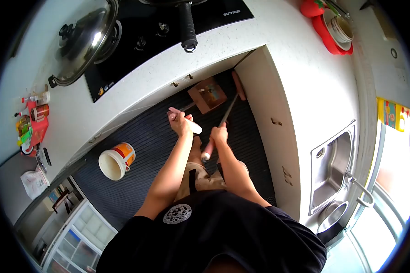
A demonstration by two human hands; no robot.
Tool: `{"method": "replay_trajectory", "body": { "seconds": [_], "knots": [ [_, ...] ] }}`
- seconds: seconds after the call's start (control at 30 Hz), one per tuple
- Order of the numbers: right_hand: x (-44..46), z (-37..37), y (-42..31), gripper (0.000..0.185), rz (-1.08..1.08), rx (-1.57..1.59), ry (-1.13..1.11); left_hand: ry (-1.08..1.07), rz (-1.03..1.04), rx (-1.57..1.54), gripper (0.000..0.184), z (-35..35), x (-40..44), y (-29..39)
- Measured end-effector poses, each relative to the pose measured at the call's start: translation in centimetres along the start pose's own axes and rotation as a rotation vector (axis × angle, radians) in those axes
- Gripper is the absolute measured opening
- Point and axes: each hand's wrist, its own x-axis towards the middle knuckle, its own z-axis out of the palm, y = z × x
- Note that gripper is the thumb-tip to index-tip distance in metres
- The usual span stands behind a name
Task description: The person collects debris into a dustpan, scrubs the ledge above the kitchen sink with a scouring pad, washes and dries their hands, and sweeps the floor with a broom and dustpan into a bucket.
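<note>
My left hand is closed around the pink handle end of a brownish-pink dustpan, which rests on the dark ribbed floor by the lower cabinets. Inside the dustpan is a multicoloured patch that I cannot make out. In my right hand, fingers wrapped round its handle, is a broom. The pink grip end of the broom points back toward my legs. Its narrow pink head stands against the right-hand cabinet panel, to the right of the dustpan and apart from it.
A white bucket with an orange label stands on the floor at left. Above run the counter and a black gas hob with a pan and a lidded wok. A steel sink is at right.
</note>
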Motion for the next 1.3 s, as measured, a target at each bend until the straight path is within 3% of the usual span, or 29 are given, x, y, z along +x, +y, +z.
{"method": "replay_trajectory", "body": {
  "seconds": [0.07, 0.1, 0.17, 0.2, 0.23, 0.27, 0.3, 0.33, 0.4, 0.43, 0.5, 0.57, 0.63, 0.67, 0.77, 0.83, 0.87, 0.9, 1.0, 1.03, 1.07, 1.1, 1.13, 1.17, 1.23, 1.3],
  "knots": [
    [0.4, -0.3, -1.1, 0.060, 0.011, -0.165, -0.040, -0.052, 0.043, 0.000, 0.035, 0.8, -0.9, -1.3],
    [3.5, -0.2, 1.0, 0.059, -0.118, -0.369, -0.063, -0.081, 0.043, -0.013, 0.043, 1.3, -0.8, -2.2],
    [2.7, -6.7, 2.0, 0.055, -0.306, -0.470, -0.053, -0.070, 0.076, 0.019, 0.051, 3.0, -1.9, -2.0],
    [1.4, -11.4, 2.0, 0.047, -0.258, -0.320, -0.169, -0.088, 0.077, 0.022, 0.057, 3.3, -1.6, -2.1],
    [-0.7, -14.4, 2.6, 0.040, -0.128, 0.311, -0.264, -0.091, 0.065, 0.011, 0.059, 3.4, -1.5, -2.1],
    [-0.9, -17.4, 3.4, 0.044, -0.145, 0.127, -0.333, -0.096, 0.056, -0.006, 0.062, 3.7, -1.2, -1.9],
    [-3.9, -18.8, 2.3, 0.037, -0.026, 0.246, -0.276, -0.100, 0.047, -0.021, 0.064, 4.1, -1.1, -1.7],
    [-2.9, -17.7, 3.1, 0.036, -0.089, 0.243, -0.248, -0.120, 0.031, -0.043, 0.066, 4.3, -1.3, -1.6],
    [-1.1, -14.5, 2.8, 0.033, -0.142, 0.384, -0.221, -0.060, 0.067, -0.020, 0.042, 4.8, -2.1, -1.6],
    [6.8, -9.5, 6.0, 0.033, -0.415, 0.117, -0.034, -0.035, 0.095, -0.016, 0.030, 5.5, -2.0, -1.3],
    [5.0, -5.6, 1.7, 0.031, -0.192, 0.127, -0.117, -0.041, 0.078, 0.016, 0.032, 4.5, -2.0, -1.6],
    [6.1, -3.4, 3.6, 0.028, -0.506, -0.286, 0.148, -0.043, 0.073, 0.032, 0.032, 4.5, -1.4, -1.0],
    [0.4, -9.3, 2.8, 0.029, -0.361, 0.219, -0.176, -0.041, 0.070, 0.022, 0.033, 4.3, -1.1, -1.2],
    [-2.9, -12.5, 1.4, 0.030, -0.135, 0.297, -0.312, -0.033, 0.078, 0.017, 0.033, 4.4, -1.1, -1.4],
    [-3.0, -12.2, 2.6, 0.027, -0.121, 0.384, -0.229, 0.010, 0.083, -0.005, 0.035, 4.0, -1.8, -1.6],
    [6.0, -6.3, 6.3, 0.026, -0.326, 0.272, -0.045, 0.066, 0.083, -0.007, 0.035, 3.5, -2.4, -1.1],
    [3.2, -6.7, 2.6, 0.025, -0.236, 0.158, -0.022, 0.127, 0.018, -0.037, 0.058, 2.8, -2.0, -1.4],
    [-0.7, -6.8, -1.9, 0.025, -0.144, 0.041, -0.001, 0.155, 0.010, -0.070, 0.048, 2.3, -2.3, -0.5],
    [5.0, 1.0, 0.6, 0.030, -0.060, -0.141, -0.008, 0.210, 0.015, -0.091, 0.038, 0.8, -2.3, 0.9],
    [4.3, 0.3, 2.1, 0.037, -0.229, -0.308, 0.040, 0.219, 0.032, -0.070, 0.032, 0.4, -2.3, 0.9],
    [0.9, -3.4, 1.7, 0.048, -0.197, -0.292, -0.086, 0.217, 0.053, -0.049, 0.028, 0.3, -2.0, 0.8],
    [0.7, -6.2, 2.9, 0.056, -0.308, -0.513, -0.097, 0.213, 0.069, -0.039, 0.024, 0.7, -1.7, 0.6],
    [1.3, -8.6, 5.6, 0.057, -0.542, -0.449, -0.023, 0.212, 0.081, -0.032, 0.027, 1.1, -1.7, 0.4],
    [0.6, -11.3, 6.5, 0.058, -0.387, -0.179, -0.169, 0.193, 0.087, -0.036, 0.029, 1.7, -1.8, 0.2],
    [-1.6, -14.3, 7.5, 0.061, -0.224, -0.088, -0.175, 0.169, 0.100, -0.044, 0.034, 2.4, -2.0, -0.1],
    [-0.6, -12.8, 8.3, 0.055, -0.415, -0.220, 0.014, 0.151, 0.087, -0.080, 0.040, 2.7, -1.7, -0.1]
  ]
}}
